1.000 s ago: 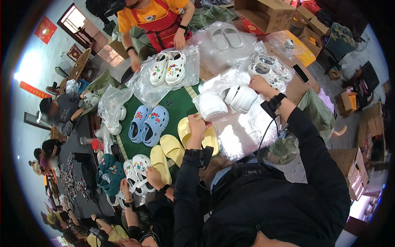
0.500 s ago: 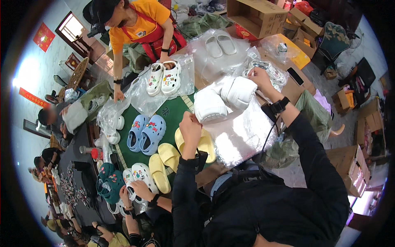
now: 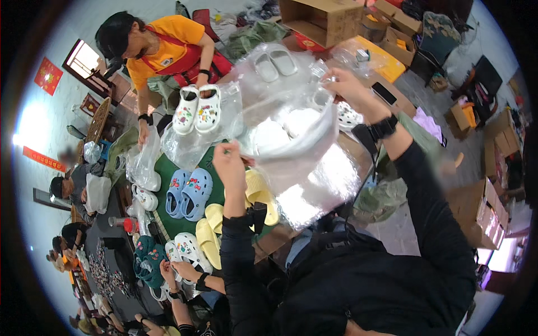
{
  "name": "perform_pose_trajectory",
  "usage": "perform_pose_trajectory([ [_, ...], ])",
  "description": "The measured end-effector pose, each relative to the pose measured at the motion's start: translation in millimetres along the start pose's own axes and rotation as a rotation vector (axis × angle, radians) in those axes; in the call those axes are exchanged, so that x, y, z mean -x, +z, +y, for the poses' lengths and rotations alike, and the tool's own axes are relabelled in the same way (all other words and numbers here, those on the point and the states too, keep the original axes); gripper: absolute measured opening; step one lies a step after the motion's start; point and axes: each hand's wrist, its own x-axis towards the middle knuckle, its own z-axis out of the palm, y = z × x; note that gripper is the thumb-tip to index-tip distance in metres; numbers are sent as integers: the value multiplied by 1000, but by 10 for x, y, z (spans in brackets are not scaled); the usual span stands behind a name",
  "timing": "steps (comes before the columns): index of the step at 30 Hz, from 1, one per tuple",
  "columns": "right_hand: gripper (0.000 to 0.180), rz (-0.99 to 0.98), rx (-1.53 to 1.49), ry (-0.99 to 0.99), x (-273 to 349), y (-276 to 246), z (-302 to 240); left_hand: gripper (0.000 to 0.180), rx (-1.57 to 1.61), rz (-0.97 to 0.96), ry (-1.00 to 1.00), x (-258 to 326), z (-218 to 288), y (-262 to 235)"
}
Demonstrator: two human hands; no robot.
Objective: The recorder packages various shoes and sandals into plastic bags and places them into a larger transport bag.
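A clear plastic bag [image 3: 314,143] with a pair of chunky white shoes [image 3: 280,131] in it is stretched between my two hands. My left hand [image 3: 231,162] pinches its left edge. At the far right corner my right hand [image 3: 348,92] grips the plastic with fingers closed. Yellow slides [image 3: 259,193] lie just below my left hand. More glossy clear plastic [image 3: 314,190] is spread near my body, under the bag. White clogs with charms [image 3: 348,116] show partly beside my right forearm.
Blue clogs [image 3: 190,193] sit on the green mat [image 3: 163,164]. Across from me, a person in orange [image 3: 174,39] handles decorated white clogs [image 3: 197,109] on plastic. Grey slides [image 3: 276,64] and a phone [image 3: 384,93] lie at the back. Another person's hands [image 3: 182,271] touch white clogs at lower left.
The white shoes, on show in front of me before, are now seen through the plastic bag. My left hand has risen and both hands have shifted left with the view.
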Motion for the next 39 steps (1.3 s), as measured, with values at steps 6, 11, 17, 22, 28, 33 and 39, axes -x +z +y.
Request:
perform_pose_trajectory([
  [6, 9, -15, -145, -85, 94, -475, -49, 11, 31, 61, 353, 111, 149, 271],
  [11, 9, 178, -160, -179, 571, -1289, -185, 7, 167, -280, 329, 411, 464, 960],
  [17, 10, 311, -272, -275, 1232, -2157, -49, 7, 350, -511, 392, 730, 579, 1823],
  [22, 60, 536, 1122, -160, 1867, -2266, 105, 10, 212, -722, 299, 891, 205, 2581],
  [28, 71, 279, 928, -273, 2023, -2357, 659, 12, 195, -1020, 185, 1378, -236, 3334],
  [33, 19, 579, 837, -250, 2233, -2516, 1214, 25, 274, -954, -48, 1530, -810, 3658],
  [39, 20, 800, 624, 101, 2462, -2339, 1496, 32, -609, -1023, 317, 1904, -2733, 3167],
])
